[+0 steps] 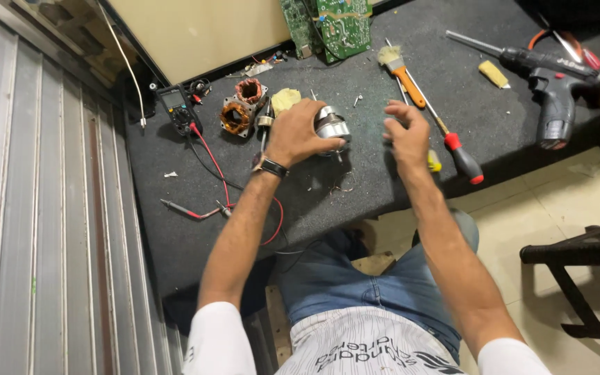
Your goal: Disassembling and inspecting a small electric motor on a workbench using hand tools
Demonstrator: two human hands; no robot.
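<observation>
Centre of frame, on dark bench [397, 187]: silver motor rotor [331, 128] lies under left hand [298, 132], fingers curled around its housing, gripping. Right hand [405, 132] hovers just beside, fingers loosely spread, holding nothing, slightly blurred. Risk: rotor is round w/ shaft sticking out; one-hand grip could slip, letting it roll toward red-handled screwdriver [465, 158] or front edge of bench.
</observation>
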